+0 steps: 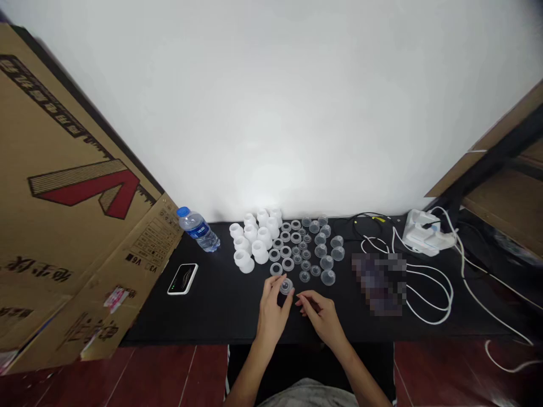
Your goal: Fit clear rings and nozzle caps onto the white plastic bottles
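Note:
My left hand holds a small transparent plastic cup between thumb and fingertips, just above the black table. My right hand rests close by, its fingers loosely apart, and I see nothing in them. Ahead of both hands, transparent plastic rings and clear domed cups lie in loose rows. Further left stands a cluster of white plastic cylindrical pieces.
A water bottle lies on the table, with a flat black device near it. Cardboard leans in at the left. At the right are white cables, a white power adapter and a pixelated patch. A white wall stands behind.

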Demonstrator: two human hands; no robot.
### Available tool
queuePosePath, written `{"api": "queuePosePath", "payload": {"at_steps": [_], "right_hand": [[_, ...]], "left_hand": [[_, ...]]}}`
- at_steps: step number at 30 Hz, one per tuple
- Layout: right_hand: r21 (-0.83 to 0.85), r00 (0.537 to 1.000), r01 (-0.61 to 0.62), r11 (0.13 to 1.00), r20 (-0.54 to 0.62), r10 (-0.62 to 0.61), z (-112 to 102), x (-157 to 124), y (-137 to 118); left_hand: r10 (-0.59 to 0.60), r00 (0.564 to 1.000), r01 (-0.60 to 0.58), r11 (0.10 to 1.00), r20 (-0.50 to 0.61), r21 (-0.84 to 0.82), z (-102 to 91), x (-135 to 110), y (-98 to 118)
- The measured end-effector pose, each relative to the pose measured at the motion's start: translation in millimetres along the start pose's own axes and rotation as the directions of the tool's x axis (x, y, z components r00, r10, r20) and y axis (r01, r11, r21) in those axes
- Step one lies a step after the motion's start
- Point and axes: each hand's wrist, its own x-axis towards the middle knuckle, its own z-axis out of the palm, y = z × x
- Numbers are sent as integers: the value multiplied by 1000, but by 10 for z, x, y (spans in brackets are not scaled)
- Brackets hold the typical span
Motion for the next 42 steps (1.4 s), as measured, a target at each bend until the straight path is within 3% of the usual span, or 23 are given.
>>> {"api": "queuePosePath", "payload": {"at_steps": [3, 7, 15, 22, 28, 32, 34, 38, 40, 42], "right_hand": [[13, 1000, 7, 1000, -3, -7, -1, -2, -9], [25, 1000, 3, 1000, -15, -3, 0, 2, -6], [42, 998, -5, 999, -57, 8, -9, 5, -27], [42, 997, 12, 999, -81, -9, 7, 10, -39], [-2, 979, 23, 1000, -201, -23, -2, -16, -1], [-28, 939, 8, 1000, -344, -17, -46, -38, 74], [-63, 904, 8, 998, -426, -34, -91, -46, 97], [-213, 762, 5, 977, -632, -141, -237, -15, 82], [-344, 725, -4, 939, -647, -234, -331, 27, 59], [-436, 739, 4, 900, -605, -297, -417, 74, 48]], "left_hand": [[23, 998, -28, 996, 63, 83, 32, -9, -11], [49, 997, -58, 988, 60, 143, 33, -18, -12], [30, 994, -18, 994, -106, 111, -93, 34, -5], [40, 998, -55, 934, 49, 353, -173, 183, -74], [66, 998, -60, 943, -8, 327, -126, 86, -150], [83, 995, -54, 929, -63, 365, -141, -2, -82], [92, 995, -72, 921, -33, 384, -136, -43, -23], [98, 992, -118, 932, 74, 342, -60, -72, 25], [88, 992, -111, 944, 88, 310, -14, -39, 6], [76, 993, -99, 954, 92, 283, 13, 24, -22]]}}
